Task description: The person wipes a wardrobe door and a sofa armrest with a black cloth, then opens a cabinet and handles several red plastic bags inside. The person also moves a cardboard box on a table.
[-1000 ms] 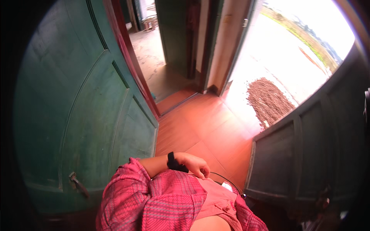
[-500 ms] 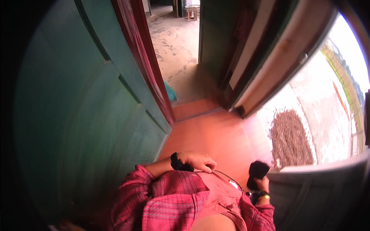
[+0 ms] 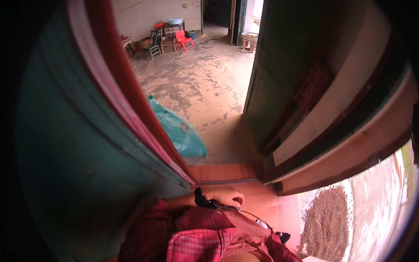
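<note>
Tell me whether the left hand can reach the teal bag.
Probably not without stepping closer: the left hand is at waist height, while the teal bag is on the floor beyond the threshold, partly behind the red door frame.

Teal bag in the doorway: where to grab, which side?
Probably the narrow upper tip of the teal bag, gripped from above and the right. It tapers there and the creased plastic looks pliable; the red door frame hides its left part, while its right side faces open floor. Contents and weight can't be judged.
</note>
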`<state>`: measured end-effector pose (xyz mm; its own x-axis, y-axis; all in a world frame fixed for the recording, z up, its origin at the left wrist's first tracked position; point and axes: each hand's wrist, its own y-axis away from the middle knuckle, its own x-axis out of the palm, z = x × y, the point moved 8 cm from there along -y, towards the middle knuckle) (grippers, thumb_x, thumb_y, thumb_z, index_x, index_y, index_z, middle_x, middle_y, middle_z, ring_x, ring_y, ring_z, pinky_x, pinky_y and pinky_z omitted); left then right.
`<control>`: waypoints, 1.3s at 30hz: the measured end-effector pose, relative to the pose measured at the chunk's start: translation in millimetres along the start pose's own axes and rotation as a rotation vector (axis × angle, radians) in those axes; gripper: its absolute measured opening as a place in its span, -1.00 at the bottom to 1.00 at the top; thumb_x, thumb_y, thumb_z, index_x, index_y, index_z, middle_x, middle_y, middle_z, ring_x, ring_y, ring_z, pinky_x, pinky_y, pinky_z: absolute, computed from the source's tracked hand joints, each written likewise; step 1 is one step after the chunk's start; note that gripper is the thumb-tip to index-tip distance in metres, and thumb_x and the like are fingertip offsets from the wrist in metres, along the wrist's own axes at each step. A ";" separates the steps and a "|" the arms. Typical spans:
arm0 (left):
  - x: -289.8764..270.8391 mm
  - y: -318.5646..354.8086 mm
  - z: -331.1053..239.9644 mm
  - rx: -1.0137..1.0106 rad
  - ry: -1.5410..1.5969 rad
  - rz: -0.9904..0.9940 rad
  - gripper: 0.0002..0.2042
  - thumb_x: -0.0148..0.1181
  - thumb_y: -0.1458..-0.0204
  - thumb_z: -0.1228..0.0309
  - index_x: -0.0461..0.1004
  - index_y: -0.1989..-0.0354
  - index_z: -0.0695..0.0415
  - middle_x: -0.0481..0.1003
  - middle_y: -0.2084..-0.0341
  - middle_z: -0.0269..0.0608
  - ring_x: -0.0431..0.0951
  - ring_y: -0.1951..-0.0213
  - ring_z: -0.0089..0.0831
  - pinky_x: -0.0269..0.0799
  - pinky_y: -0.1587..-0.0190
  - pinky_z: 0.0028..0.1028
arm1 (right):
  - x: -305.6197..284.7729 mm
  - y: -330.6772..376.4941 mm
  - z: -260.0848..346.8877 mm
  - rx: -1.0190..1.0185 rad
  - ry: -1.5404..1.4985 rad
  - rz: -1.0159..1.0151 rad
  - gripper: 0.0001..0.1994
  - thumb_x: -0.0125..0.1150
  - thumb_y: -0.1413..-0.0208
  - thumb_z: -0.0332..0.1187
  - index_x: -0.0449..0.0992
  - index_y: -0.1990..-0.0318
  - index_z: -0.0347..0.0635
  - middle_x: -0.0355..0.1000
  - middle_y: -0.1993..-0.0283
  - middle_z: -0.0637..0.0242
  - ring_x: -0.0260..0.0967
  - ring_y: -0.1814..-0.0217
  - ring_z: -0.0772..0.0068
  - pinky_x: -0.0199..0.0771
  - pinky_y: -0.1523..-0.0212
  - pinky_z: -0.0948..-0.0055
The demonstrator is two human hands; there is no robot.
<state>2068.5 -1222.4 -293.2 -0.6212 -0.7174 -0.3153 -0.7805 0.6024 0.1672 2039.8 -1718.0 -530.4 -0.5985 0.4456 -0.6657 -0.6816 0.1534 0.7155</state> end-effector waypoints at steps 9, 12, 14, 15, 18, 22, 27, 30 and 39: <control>-178.1 -68.9 34.7 -0.095 0.077 -0.354 -0.78 0.11 -0.09 0.35 0.44 0.18 0.22 0.51 0.41 -0.18 0.49 0.36 -0.38 0.40 0.27 -0.40 | -143.3 -156.7 400.9 -0.703 0.239 -0.109 -0.45 0.42 0.32 0.00 0.57 0.23 -0.25 0.53 0.33 -0.04 0.50 0.17 -0.06 0.51 0.20 0.09; -228.8 -65.2 54.6 -0.067 0.078 -0.445 -0.77 0.12 -0.10 0.32 0.42 0.18 0.22 0.49 0.41 -0.19 0.46 0.38 -0.40 0.38 0.27 -0.40 | -157.4 -129.2 555.3 -0.998 0.138 -0.031 -0.46 0.45 0.28 -0.11 0.53 0.14 -0.26 0.53 0.23 -0.04 0.50 0.11 0.03 0.50 0.13 0.17; -266.8 -63.3 72.7 -0.112 0.122 -0.490 -0.76 0.13 -0.11 0.30 0.41 0.19 0.22 0.49 0.40 -0.16 0.46 0.38 -0.39 0.38 0.27 -0.40 | -161.5 -101.7 639.4 -1.113 -0.008 0.084 -0.49 0.45 0.22 -0.21 0.51 0.09 -0.28 0.53 0.17 0.02 0.50 0.07 0.14 0.48 0.08 0.24; -289.6 -63.1 79.5 -0.118 0.103 -0.544 -0.75 0.13 -0.11 0.29 0.40 0.18 0.22 0.49 0.39 -0.14 0.47 0.37 -0.37 0.38 0.26 -0.39 | -163.0 -83.4 676.3 -1.199 -0.103 0.146 -0.51 0.44 0.19 -0.26 0.50 0.06 -0.29 0.53 0.14 0.04 0.50 0.05 0.19 0.47 0.05 0.27; -364.7 -61.0 100.7 -0.186 0.050 -0.665 -0.69 0.14 -0.11 0.26 0.37 0.11 0.24 0.51 0.33 -0.08 0.50 0.28 -0.33 0.40 0.19 -0.38 | -163.1 -44.8 766.3 -1.225 -0.258 0.274 -0.53 0.41 0.13 -0.38 0.47 0.01 -0.32 0.53 0.09 0.15 0.46 0.00 0.34 0.41 -0.02 0.35; -463.8 -56.0 126.0 -0.199 0.119 -0.692 -0.46 0.21 -0.08 0.20 0.21 -0.16 0.21 0.50 0.13 -0.05 0.52 0.11 -0.27 0.43 0.03 -0.37 | -171.0 -9.1 867.1 -1.272 -0.426 0.422 -0.35 0.44 0.15 -0.41 0.32 -0.16 -0.31 0.42 -0.07 0.20 0.33 -0.12 0.39 0.31 -0.15 0.36; -566.6 -36.7 142.4 0.026 0.234 -0.712 -0.26 0.33 0.03 0.25 0.08 -0.30 0.13 0.44 0.03 -0.12 0.44 0.01 -0.37 0.39 -0.02 -0.39 | -159.5 -11.4 967.9 -1.137 -0.488 0.547 -0.34 0.43 0.11 -0.40 0.29 -0.19 -0.30 0.36 -0.15 0.22 0.29 -0.16 0.38 0.29 -0.18 0.35; -607.9 -29.5 159.5 0.021 0.342 -0.555 -0.31 0.36 0.06 0.26 0.20 -0.24 0.17 0.40 -0.05 -0.13 0.37 -0.06 -0.39 0.32 -0.09 -0.38 | -143.4 -20.7 1026.6 -1.113 -0.511 0.628 -0.34 0.42 0.10 -0.40 0.27 -0.20 -0.30 0.35 -0.15 0.21 0.27 -0.16 0.39 0.29 -0.17 0.35; -787.2 -17.7 241.7 -0.031 0.341 -0.707 -0.40 0.38 0.07 0.29 0.32 -0.16 0.19 0.44 -0.01 -0.15 0.40 -0.02 -0.43 0.33 -0.09 -0.38 | -110.8 -83.9 1248.6 -1.225 -0.454 0.976 -0.41 0.36 0.01 -0.47 0.27 -0.19 -0.29 0.35 -0.12 0.30 0.25 -0.16 0.49 0.31 -0.14 0.41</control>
<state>2588.2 -583.8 -273.7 0.0402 -0.9978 -0.0531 -0.9972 -0.0434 0.0614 2688.9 -679.0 -252.0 -0.9639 0.1909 0.1858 -0.1808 -0.9810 0.0700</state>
